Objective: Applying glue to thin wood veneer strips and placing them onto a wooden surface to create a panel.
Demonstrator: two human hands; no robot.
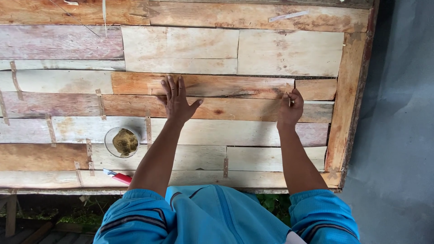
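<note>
My left hand (177,100) lies flat with fingers spread on a reddish-brown veneer strip (226,86) in the middle of a wide sheet of patched wood veneer (181,47). My right hand (290,107) is closed at the right end of that strip, pinching a small thin pale piece, possibly tape, at the seam beside a short brown strip (318,89). Both arms reach forward from blue sleeves.
A clear round bowl (123,142) holding brownish material sits on the veneer to the left of my left arm. A red-handled tool (118,177) lies near the front edge. Small tape strips (148,130) bridge several seams. A wooden frame edge (348,104) borders the right side; grey floor lies beyond.
</note>
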